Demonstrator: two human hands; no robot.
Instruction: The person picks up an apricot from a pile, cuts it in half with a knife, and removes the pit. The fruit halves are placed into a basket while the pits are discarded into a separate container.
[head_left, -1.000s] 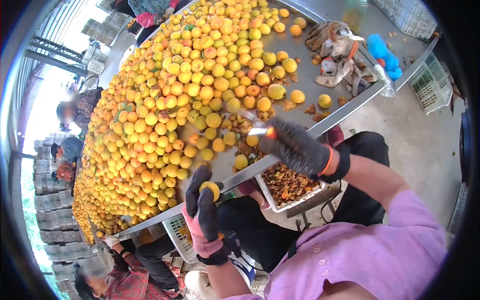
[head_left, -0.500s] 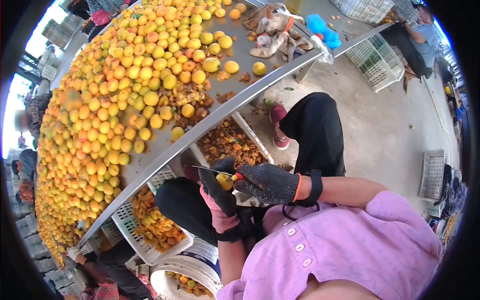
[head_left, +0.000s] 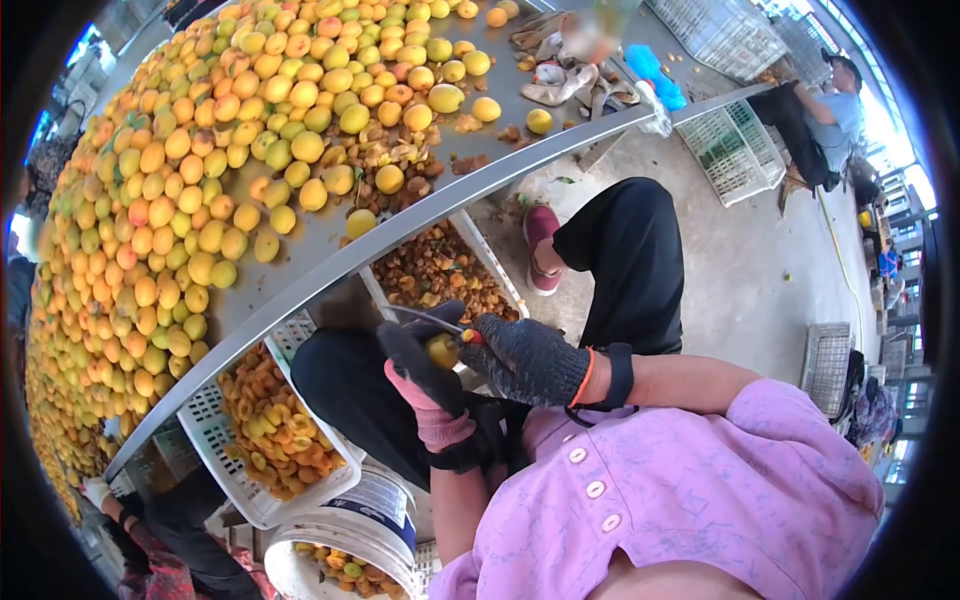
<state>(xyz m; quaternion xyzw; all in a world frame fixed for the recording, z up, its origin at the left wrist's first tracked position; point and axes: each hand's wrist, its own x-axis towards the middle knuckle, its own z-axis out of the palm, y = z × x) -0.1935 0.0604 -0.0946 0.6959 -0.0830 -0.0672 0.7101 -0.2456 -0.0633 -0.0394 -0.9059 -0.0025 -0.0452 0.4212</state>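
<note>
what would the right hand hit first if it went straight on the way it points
Almost surely the yellow fruit held in the left hand, directly ahead of the right hand and its knife.

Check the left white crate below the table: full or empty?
Partly full: crate holds a heap of cut fruit; bare mesh shows at one end.
</note>
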